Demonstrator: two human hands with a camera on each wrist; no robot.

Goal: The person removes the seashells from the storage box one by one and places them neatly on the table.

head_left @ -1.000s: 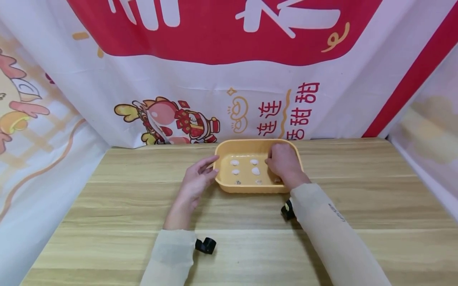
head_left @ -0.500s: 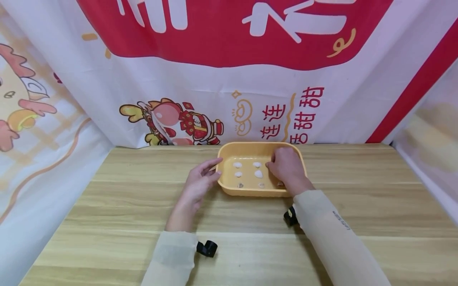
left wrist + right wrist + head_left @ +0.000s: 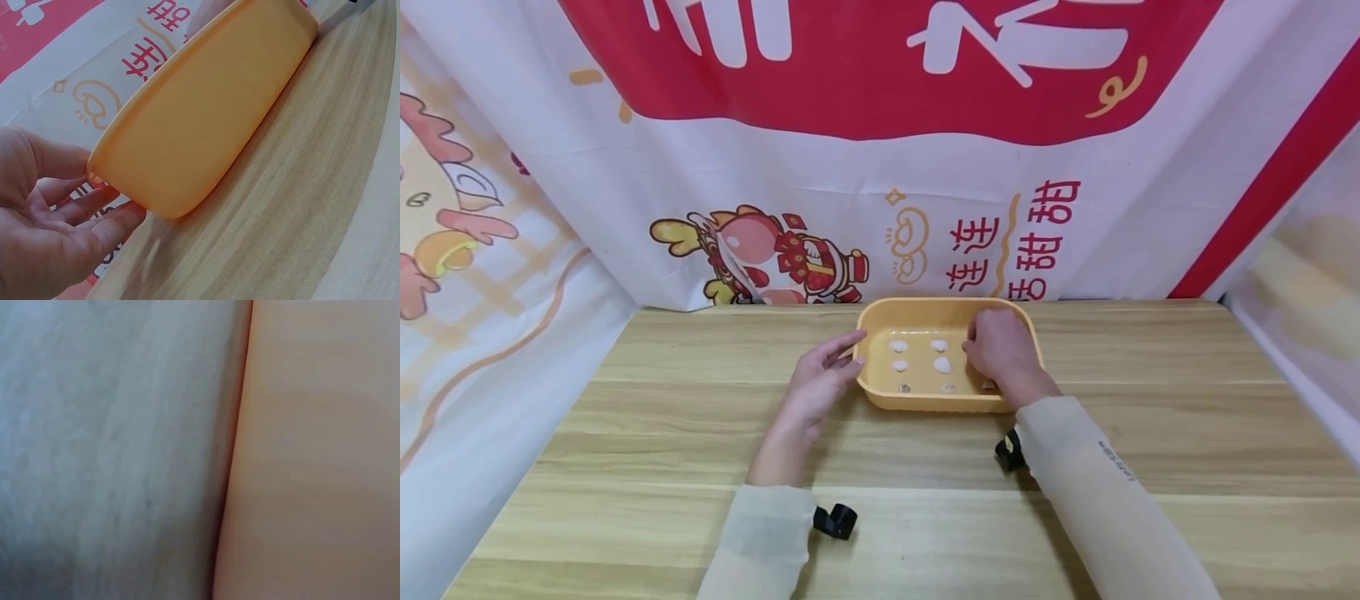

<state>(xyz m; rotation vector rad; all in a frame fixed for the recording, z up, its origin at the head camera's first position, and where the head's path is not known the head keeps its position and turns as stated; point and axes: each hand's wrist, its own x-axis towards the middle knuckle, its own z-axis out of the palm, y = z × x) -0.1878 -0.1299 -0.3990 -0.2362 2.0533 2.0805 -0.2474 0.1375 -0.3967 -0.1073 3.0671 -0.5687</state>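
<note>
A yellow-orange plastic basin (image 3: 947, 403) stands at the back of the table, in the middle of the head view. On its floor, small white shell-like pieces (image 3: 942, 365) and greyish ones (image 3: 904, 388) lie in rows. My left hand (image 3: 820, 379) touches the basin's left end. In the left wrist view its thumb (image 3: 59, 159) meets the rim while the relaxed fingers (image 3: 122, 225) rest against the outer wall. Inside the right end, my right hand (image 3: 1000, 342) reaches down with bent fingers. Its fingertips are hidden, so anything between them cannot be made out.
The wood-grain table (image 3: 880, 550) stretches in front and to both sides. Right behind the basin hangs a printed white and red cloth (image 3: 820, 183). A black wrist camera (image 3: 837, 522) sits by the left cuff. The right wrist view is blurred, filled by the basin wall (image 3: 312, 450).
The head view has shifted slightly. In the last half second, my right fingers have moved slightly right inside the basin. My left hand stays at the basin's left end.
</note>
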